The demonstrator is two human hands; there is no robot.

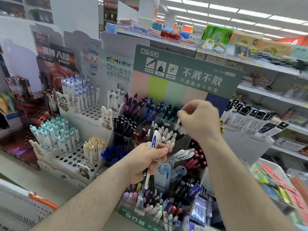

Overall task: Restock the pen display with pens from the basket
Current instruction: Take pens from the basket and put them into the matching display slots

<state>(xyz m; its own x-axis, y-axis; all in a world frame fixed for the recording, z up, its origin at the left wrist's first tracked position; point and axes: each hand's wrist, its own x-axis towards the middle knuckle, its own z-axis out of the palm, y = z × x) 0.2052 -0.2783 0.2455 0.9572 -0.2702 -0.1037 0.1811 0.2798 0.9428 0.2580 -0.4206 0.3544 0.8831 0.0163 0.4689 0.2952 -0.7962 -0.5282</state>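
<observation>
Meanwhile left hand [148,161] grips slim, smooth plastic pens [153,139].

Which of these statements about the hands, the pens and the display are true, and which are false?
1. The left hand holds a bundle of pens. True.
2. The right hand rests inside the basket. False: it is over the clear compartments of the green display.
3. The basket has an orange handle. True.
4. The white holed stand has every hole filled. False: many holes are empty.
</observation>
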